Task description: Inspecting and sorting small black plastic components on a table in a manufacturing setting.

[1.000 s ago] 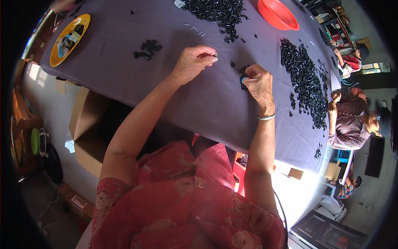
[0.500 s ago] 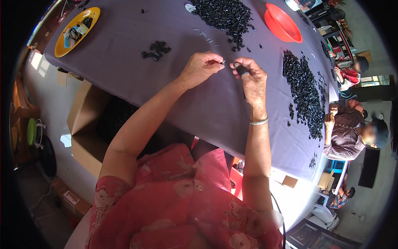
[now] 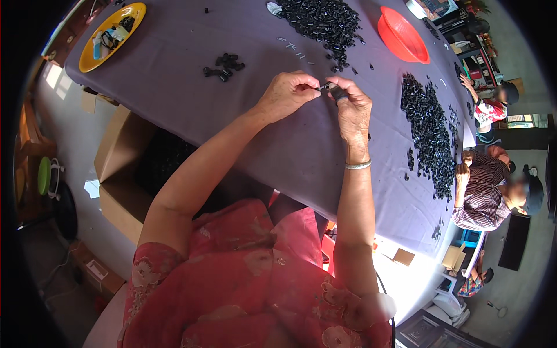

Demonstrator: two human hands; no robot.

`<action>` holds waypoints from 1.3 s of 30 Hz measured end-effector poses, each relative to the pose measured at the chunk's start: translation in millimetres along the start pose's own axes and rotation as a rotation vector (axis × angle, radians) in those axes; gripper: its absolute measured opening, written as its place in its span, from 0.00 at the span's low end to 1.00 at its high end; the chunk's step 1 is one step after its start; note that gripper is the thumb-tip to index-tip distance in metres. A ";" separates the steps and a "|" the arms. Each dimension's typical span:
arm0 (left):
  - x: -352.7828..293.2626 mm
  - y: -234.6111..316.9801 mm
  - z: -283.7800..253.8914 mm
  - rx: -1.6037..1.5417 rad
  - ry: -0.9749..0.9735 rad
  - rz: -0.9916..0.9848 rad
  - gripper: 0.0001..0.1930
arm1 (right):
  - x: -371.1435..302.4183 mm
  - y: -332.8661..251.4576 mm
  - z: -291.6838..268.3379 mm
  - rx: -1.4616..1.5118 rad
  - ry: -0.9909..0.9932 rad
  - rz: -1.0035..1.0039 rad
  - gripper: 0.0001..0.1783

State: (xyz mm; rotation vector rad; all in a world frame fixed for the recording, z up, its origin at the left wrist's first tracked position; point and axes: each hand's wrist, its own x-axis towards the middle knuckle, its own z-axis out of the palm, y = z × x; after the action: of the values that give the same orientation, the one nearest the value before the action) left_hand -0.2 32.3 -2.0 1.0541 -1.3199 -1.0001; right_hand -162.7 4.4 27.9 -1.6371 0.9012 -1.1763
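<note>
In front of me, above the tablecloth, my two hands meet at their fingertips. My left hand (image 3: 289,95) is closed in a pinch around one end of a small black piece (image 3: 324,87). The fingers of my right hand (image 3: 354,113) are closed at the piece's other end; its exact shape is too small to tell. A dark band wraps the right thumb. Beyond the hands lie a few thin pale pins (image 3: 299,54) and a big heap of small black parts (image 3: 325,26). Left of them is a little cluster of black parts (image 3: 225,66).
A second black heap (image 3: 429,139) spreads along the right of the purple-grey tablecloth (image 3: 255,156). A red basin (image 3: 403,37) stands far right, a yellow tray (image 3: 87,61) far left. An open cardboard box (image 3: 119,145) sits below the table's left edge. Other people (image 3: 484,188) work at the right.
My hands were slightly apart and have come together at the fingertips, the right hand now meeting the piece in the left. The view has shifted slightly.
</note>
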 end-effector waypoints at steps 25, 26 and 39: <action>-0.6 -2.9 1.9 -0.024 0.011 0.029 0.11 | -3.8 2.8 6.5 -0.243 -0.022 -0.062 0.18; -1.2 -3.0 1.1 -0.023 0.013 0.027 0.11 | -4.4 2.3 7.4 -0.242 -0.024 -0.061 0.18; -2.0 5.0 1.2 0.167 -0.026 0.064 0.16 | -3.8 1.4 4.4 -0.296 -0.088 0.013 0.20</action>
State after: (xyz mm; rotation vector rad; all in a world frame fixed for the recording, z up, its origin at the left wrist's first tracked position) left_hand -1.6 35.5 2.3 1.1197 -1.4687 -0.8703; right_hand -159.6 8.5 24.8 -1.9000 1.0663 -0.9883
